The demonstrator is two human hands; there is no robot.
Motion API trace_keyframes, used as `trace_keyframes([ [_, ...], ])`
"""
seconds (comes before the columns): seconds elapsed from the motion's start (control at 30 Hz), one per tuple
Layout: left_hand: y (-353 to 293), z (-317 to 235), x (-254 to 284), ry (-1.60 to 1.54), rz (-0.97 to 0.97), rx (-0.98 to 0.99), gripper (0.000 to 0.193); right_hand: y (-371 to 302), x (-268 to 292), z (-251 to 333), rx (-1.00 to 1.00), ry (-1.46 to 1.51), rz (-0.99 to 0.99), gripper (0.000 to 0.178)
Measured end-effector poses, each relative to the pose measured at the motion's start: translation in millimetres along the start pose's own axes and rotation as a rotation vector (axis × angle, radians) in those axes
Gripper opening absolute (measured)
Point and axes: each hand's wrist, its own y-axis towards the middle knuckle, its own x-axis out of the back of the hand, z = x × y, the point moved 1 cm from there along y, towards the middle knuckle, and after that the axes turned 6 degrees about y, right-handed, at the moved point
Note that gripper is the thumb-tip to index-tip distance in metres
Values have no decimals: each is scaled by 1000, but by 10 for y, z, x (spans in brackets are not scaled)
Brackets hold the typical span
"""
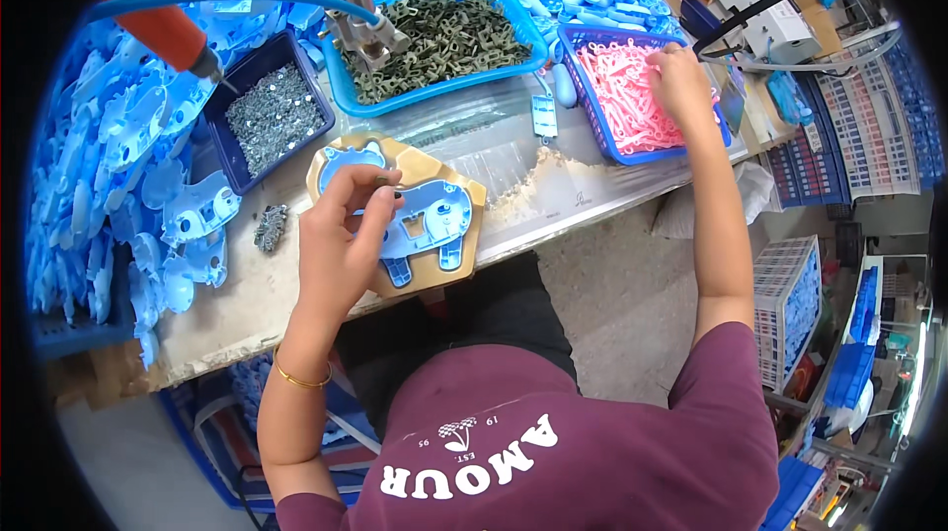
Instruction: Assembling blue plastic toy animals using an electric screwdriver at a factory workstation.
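My left hand (346, 220) hovers over a tan fixture block (464, 235), thumb and forefinger pinched on a small dark green plastic part (398, 194). In the block's recess lies a light blue animal-shaped shell half (439, 218), its hollow side up, partly hidden by the hand. At the right, my right hand (681, 87) reaches into a blue basket (626, 153) of pink plastic strips (624, 97). Its fingers are curled together among the strips; what they grip is hidden.
A blue tray (360, 109) of dark green parts and a navy tray (242, 181) of screws stand behind the fixture. An orange screwdriver (163, 18) and a metal machine head (365, 33) hang above. Blue shells (109, 136) heap up at left; a small pile (270, 229) sits nearby.
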Motion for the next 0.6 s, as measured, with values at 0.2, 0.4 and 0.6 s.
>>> trace_keyframes([
  [0.2, -29, 14, 76, -43, -13, 50, 20, 50, -68, -44, 69, -42, 55, 10],
  [0.4, -25, 83, 131, -199, -33, 149, 21, 320, 124, -157, 240, 371, -137, 11],
  [0.6, 17, 83, 117, -223, -62, 131, 23, 368, 281, 612, 51, 936, 118, 15],
])
